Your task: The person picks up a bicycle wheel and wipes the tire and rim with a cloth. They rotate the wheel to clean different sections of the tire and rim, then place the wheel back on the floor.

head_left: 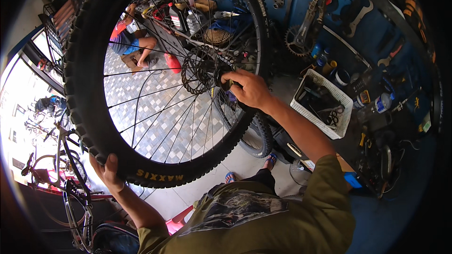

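Note:
A bicycle wheel with a black knobbly tyre (pixel 87 89) is held up in front of me, tilted and filling much of the view. Its thin dark spokes run in to the hub, where a brake rotor (pixel 193 76) shows. My left hand (pixel 107 171) grips the tyre at its lower left, thumb on the near sidewall. At the middle of the wheel, my right hand (pixel 248 88) has its fingers curled round the end of the hub. Whether a small part sits inside those fingers cannot be seen.
On the workbench at right stands a white basket (pixel 336 134) of dark parts. Wrenches (pixel 361 19) and a crankset (pixel 301 40) hang on the blue wall. A bike frame (pixel 61 160) stands at left, another tyre (pixel 261 136) behind the wheel. A person (pixel 132 42) sits beyond the spokes.

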A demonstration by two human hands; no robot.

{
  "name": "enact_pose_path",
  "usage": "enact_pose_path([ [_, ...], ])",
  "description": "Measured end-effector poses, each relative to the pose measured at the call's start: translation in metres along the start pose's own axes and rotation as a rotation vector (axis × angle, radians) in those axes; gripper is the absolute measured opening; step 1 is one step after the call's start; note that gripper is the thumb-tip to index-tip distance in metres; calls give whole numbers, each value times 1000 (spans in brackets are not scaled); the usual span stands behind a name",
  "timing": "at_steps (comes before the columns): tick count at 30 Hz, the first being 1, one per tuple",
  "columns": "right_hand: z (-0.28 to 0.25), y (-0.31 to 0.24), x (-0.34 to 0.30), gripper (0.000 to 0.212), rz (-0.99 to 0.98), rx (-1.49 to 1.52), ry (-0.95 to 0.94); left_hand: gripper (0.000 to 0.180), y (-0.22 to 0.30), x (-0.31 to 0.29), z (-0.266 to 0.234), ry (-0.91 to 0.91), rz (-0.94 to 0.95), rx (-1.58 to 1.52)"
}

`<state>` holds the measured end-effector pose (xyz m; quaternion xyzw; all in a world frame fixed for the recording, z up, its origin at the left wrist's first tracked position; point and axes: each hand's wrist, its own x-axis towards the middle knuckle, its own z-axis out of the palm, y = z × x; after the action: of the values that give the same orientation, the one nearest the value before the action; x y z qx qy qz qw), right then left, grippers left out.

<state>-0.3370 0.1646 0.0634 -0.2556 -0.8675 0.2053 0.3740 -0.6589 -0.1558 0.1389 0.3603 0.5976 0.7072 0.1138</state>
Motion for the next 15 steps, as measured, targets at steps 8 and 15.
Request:
enact_pose_path([
  [8,-42,-3,24,27,-477,-806,-40,85,9,3,16,14,29,30],
  [15,-45,-5,-16,45,-207,-601,221,88,14,2,15,-28,37,91],
])
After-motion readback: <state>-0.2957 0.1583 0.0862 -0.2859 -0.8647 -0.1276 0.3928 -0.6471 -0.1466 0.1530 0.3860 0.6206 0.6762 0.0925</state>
